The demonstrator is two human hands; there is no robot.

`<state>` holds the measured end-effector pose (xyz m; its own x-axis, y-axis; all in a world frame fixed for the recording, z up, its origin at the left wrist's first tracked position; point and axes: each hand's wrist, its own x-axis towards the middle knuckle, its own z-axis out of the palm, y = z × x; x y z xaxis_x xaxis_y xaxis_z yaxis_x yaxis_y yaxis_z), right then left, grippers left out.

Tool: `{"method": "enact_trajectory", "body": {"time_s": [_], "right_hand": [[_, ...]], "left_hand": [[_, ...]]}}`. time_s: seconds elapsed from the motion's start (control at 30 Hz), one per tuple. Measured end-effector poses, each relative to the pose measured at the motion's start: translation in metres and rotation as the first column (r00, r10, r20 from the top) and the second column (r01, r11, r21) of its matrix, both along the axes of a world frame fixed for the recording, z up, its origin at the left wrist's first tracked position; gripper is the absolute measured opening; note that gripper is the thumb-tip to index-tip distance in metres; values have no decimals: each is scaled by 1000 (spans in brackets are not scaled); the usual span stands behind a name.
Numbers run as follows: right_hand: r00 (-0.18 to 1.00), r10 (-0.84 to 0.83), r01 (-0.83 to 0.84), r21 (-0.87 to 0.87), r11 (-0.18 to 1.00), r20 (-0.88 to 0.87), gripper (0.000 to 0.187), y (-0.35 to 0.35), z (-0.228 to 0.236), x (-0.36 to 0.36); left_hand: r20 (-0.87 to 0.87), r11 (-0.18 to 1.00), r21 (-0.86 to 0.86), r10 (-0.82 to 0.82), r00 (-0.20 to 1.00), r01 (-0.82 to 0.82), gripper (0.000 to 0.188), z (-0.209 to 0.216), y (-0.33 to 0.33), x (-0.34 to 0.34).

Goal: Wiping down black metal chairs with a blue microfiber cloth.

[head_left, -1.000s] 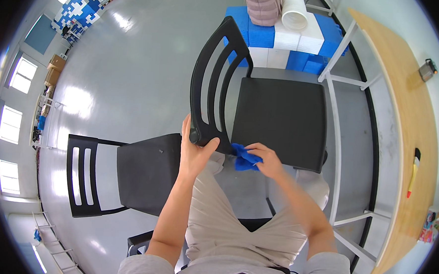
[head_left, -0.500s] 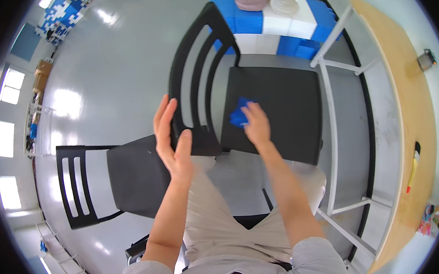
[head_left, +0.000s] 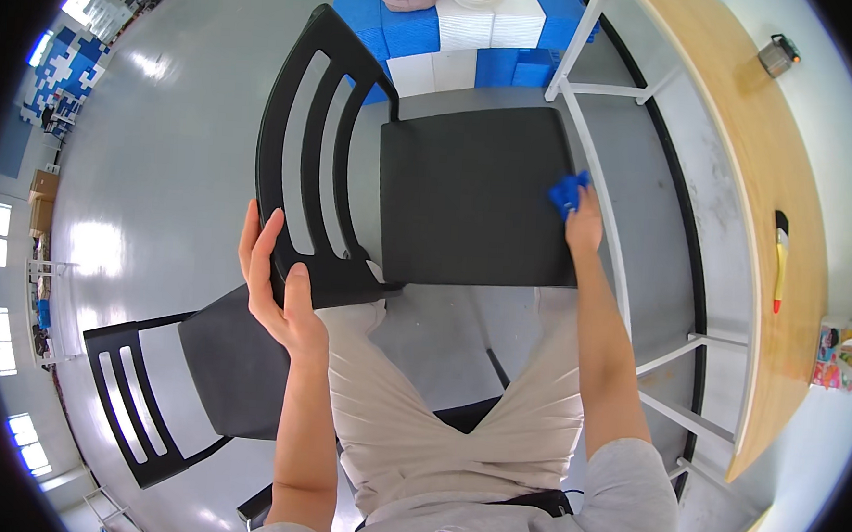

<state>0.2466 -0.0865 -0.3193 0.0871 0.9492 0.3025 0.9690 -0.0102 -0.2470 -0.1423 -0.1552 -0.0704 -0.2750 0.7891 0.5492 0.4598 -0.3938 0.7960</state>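
A black chair (head_left: 478, 196) with a slatted backrest (head_left: 270, 152) stands before me, its flat seat turned to the right. My left hand (head_left: 284, 302) holds the near end of the backrest, thumb on one side and fingers on the other. A crumpled blue cloth (head_left: 567, 192) is in my right hand (head_left: 585, 224), at the right edge of the seat. The fingers of that hand are partly hidden behind the cloth and the hand.
A second black chair (head_left: 233, 367) stands at the left, close to my left forearm. To the right is a wooden table (head_left: 734, 80) with white legs, bearing a brush (head_left: 781, 261) and a small jar (head_left: 778, 55). Blue and white blocks (head_left: 414, 32) are stacked at the back.
My right hand has moved the blue cloth rightward across the seat, from near the backrest to the opposite edge. My left hand stays at the backrest. The whole view has shifted.
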Motion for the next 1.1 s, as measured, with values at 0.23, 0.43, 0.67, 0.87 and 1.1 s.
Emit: {"method": "enact_trajectory", "body": {"time_s": [0.23, 0.43, 0.67, 0.87, 1.1], "right_hand": [[928, 208, -190, 86, 978, -309, 49, -4, -12, -100], [966, 259, -258, 25, 966, -4, 55, 9, 8, -83], [989, -108, 116, -73, 991, 98, 69, 32, 6, -36], [978, 204, -207, -122, 971, -37, 72, -18, 20, -136], [865, 476, -487, -34, 873, -160, 74, 11, 20, -217]], "left_hand": [[69, 1000, -12, 8, 998, -7, 48, 0, -2, 9], [53, 999, -37, 29, 998, -27, 49, 2, -5, 4], [118, 1000, 1, 10, 993, -10, 50, -5, -1, 7], [192, 1000, 12, 12, 981, -14, 51, 0, -3, 6], [198, 1000, 11, -6, 980, 4, 51, -7, -2, 6]]}}
